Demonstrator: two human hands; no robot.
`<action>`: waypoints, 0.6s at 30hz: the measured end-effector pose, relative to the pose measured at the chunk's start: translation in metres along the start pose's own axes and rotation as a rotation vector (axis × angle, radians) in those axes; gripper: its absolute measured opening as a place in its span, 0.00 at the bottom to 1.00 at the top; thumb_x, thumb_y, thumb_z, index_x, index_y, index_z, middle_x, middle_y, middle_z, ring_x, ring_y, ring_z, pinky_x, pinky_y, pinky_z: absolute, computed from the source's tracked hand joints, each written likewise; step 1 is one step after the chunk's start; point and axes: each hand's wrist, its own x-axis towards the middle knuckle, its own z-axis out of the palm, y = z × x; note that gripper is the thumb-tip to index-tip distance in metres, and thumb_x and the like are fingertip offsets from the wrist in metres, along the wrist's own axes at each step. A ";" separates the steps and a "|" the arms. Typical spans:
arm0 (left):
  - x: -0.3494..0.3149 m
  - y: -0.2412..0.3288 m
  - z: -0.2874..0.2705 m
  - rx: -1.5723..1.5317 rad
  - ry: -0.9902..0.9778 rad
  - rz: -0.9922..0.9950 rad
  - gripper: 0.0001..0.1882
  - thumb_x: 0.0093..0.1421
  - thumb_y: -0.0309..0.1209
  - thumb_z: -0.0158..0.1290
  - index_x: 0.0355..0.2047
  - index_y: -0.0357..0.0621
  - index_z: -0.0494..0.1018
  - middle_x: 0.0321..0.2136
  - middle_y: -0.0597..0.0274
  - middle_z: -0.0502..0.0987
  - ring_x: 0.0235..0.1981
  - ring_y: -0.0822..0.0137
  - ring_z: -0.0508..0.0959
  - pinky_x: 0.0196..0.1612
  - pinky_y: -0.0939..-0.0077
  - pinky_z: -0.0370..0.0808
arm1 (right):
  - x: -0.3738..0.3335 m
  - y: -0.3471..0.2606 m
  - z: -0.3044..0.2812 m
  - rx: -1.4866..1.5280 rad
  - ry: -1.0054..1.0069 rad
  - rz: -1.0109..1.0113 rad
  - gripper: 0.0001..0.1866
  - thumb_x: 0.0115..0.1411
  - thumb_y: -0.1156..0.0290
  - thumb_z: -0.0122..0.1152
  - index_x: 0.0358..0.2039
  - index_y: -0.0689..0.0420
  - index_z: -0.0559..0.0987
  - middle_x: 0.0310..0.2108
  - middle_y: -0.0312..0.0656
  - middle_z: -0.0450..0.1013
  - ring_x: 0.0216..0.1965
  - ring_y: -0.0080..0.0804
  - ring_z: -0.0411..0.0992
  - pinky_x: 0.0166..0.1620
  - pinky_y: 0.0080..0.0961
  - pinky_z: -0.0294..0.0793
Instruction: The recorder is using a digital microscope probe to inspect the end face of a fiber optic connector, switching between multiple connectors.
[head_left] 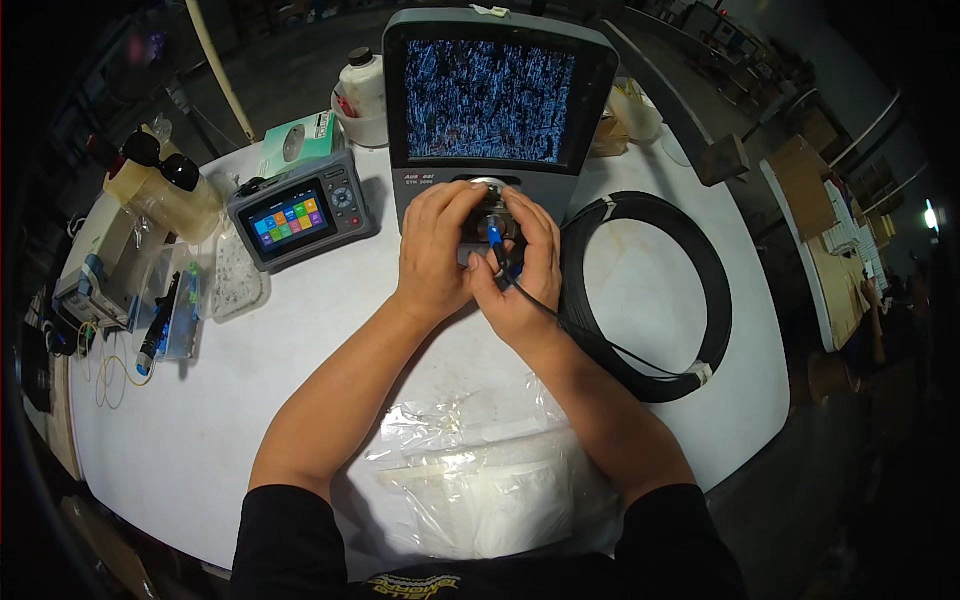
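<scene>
Dark surroundings framed our rounded white tabletop (pixel 220 400), which curved across most of the picture. At the centre, our left hand (pixel 435 240) and right hand (pixel 530 275) curled around a round, shiny metal fitting (pixel 490 188), fingertips meeting near its top; we could not tell how firmly either hand was closed. Between them, just below that fitting, sat a small bright-blue connector (pixel 494 235), and we could not tell whether our right thumb pinched it. From the connector a thin black cable (pixel 590 338) ran under our right hand toward the lower right, to a thick coil of black cable (pixel 712 270) bound with pale ties.

Directly behind our hands stood a grey upright inspection machine (pixel 395 110), its dark screen (pixel 490 100) speckled blue-white. Left of it we had a grey handheld tester (pixel 357 215) with a colourful tiled display, near a green-and-white box (pixel 325 130) and a white bottle with a dark cap (pixel 362 85). Farther toward the left edge were black sunglasses (pixel 180 172) and a clear tray of small blue and green pieces (pixel 185 315). At the lower centre, crinkled clear plastic wrapping (pixel 480 490) lay between our forearms.
</scene>
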 end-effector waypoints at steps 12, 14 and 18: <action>0.001 0.002 -0.003 -0.045 -0.045 -0.006 0.36 0.48 0.32 0.69 0.59 0.40 0.74 0.56 0.50 0.78 0.57 0.45 0.76 0.61 0.53 0.72 | 0.001 0.000 -0.003 -0.009 -0.046 -0.046 0.38 0.58 0.74 0.69 0.68 0.65 0.66 0.66 0.56 0.69 0.66 0.55 0.67 0.68 0.45 0.69; 0.001 0.002 -0.004 -0.053 -0.036 -0.003 0.36 0.48 0.32 0.69 0.59 0.40 0.74 0.56 0.50 0.78 0.57 0.45 0.76 0.61 0.53 0.72 | -0.001 -0.001 -0.002 0.003 -0.031 -0.032 0.41 0.52 0.76 0.73 0.67 0.63 0.68 0.67 0.54 0.70 0.65 0.60 0.67 0.67 0.49 0.69; -0.002 0.000 -0.003 -0.063 -0.042 -0.011 0.35 0.49 0.32 0.69 0.59 0.40 0.74 0.55 0.50 0.79 0.57 0.44 0.77 0.61 0.53 0.73 | -0.001 -0.003 0.000 -0.005 -0.015 -0.034 0.39 0.53 0.76 0.73 0.66 0.63 0.69 0.67 0.54 0.70 0.65 0.59 0.67 0.67 0.49 0.68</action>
